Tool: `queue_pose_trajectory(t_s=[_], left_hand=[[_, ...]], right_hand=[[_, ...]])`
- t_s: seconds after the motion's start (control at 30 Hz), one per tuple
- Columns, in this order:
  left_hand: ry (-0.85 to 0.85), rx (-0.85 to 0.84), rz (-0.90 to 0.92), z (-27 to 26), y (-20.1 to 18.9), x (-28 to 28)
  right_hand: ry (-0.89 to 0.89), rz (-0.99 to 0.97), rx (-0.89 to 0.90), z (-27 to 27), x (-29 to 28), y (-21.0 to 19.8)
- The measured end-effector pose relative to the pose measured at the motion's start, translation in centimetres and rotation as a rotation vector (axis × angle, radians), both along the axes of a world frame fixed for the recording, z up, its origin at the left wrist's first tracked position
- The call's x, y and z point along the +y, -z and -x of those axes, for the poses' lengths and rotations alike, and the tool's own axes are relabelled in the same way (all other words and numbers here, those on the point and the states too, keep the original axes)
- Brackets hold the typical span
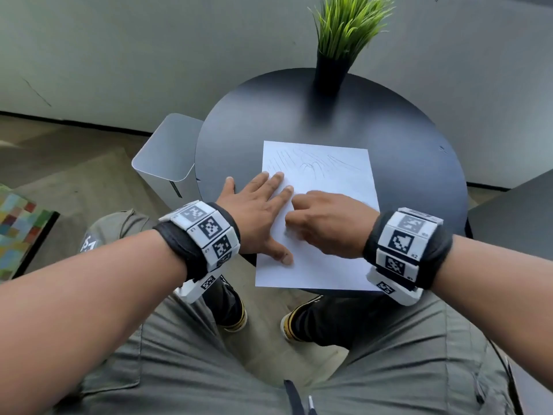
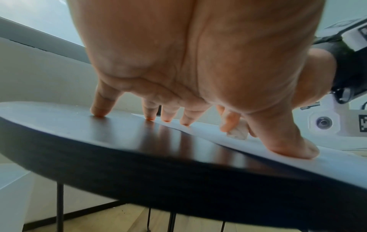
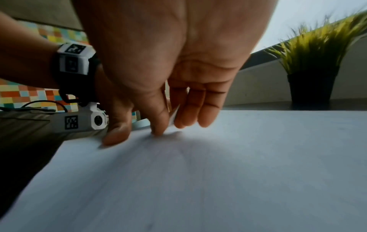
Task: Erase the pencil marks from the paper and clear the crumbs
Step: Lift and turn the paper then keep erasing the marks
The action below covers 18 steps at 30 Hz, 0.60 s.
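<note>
A white rectangular sheet of paper point(image 1: 326, 235) lies flat on the round black desk point(image 1: 404, 139), its near edge hanging slightly over the desk's rim. Faint grey pencil marks point(image 1: 311, 166) run across the far part of the sheet.

The left hand point(image 1: 257, 211) is spread flat, holding the sheet down along its left edge. Its fingers point(image 2: 166, 114) are straight and splayed: the fingertips of three rest on the paper, the little finger touches the bare desk just beside the sheet, and the thumb presses the paper nearer the person.

The right hand point(image 1: 326, 226) sits on the middle of the sheet, just beside the left hand. Its thumb and forefinger are curled together and pinch a small whitish eraser block point(image 2: 237, 135), whose lower end touches the paper; the other fingers point(image 3: 200, 109) hang loosely bent above the sheet. The hand is slightly blurred in the head view.

At the far edge of the desk stands a tall black pot holding green artificial grass point(image 1: 344, 40). A light grey metal bin point(image 1: 167, 157) stands on the floor beside the desk, to the left.
</note>
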<state>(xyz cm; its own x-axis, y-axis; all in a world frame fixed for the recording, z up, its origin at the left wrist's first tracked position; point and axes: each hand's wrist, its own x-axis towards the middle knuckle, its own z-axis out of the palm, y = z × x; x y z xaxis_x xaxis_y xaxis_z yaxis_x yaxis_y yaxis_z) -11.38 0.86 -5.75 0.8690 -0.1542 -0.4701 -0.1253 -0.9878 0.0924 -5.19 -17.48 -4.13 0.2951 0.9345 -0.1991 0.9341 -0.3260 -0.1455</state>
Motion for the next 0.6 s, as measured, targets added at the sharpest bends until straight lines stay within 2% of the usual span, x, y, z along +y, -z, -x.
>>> queue_pose_trajectory(t_s=[0.03, 0.13, 0.17, 0.23, 0.3, 0.33, 0.43, 0.47, 0.6], left_hand=[[0.001, 0.0, 0.001, 0.0, 0.0, -0.1], [-0.003, -0.003, -0.009, -0.1, 0.1, -0.1], [-0.008, -0.002, -0.013, -0.1, 0.1, -0.1], [-0.012, 0.007, -0.015, -0.1, 0.0, -0.1], [-0.007, 0.008, -0.015, -0.2, 0.0, -0.3], [-0.005, 0.005, -0.013, -0.2, 0.0, -0.3], [0.003, 0.004, -0.018, -0.2, 0.2, -0.1], [0.006, 0.004, -0.02, -0.2, 0.2, 0.0], [0.003, 0.012, -0.021, -0.3, 0.4, -0.2]], right_hand=[[0.01, 0.025, 0.008, -0.1, 0.0, -0.3], [0.252, 0.029, -0.117, -2.6, 0.0, -1.0], [0.267, 0.007, -0.14, -2.9, -0.1, -0.8], [0.147, -0.018, -0.081, -1.4, -0.2, -0.4], [0.003, 0.063, 0.0, 0.2, -0.7, -0.3], [0.018, 0.082, -0.004, 0.1, -0.9, -0.4], [0.272, 0.054, -0.164, -2.6, -1.4, -1.0], [0.301, 0.028, -0.186, -2.8, -1.5, -0.8], [0.055, 0.033, -0.068, 1.7, -1.8, 0.2]])
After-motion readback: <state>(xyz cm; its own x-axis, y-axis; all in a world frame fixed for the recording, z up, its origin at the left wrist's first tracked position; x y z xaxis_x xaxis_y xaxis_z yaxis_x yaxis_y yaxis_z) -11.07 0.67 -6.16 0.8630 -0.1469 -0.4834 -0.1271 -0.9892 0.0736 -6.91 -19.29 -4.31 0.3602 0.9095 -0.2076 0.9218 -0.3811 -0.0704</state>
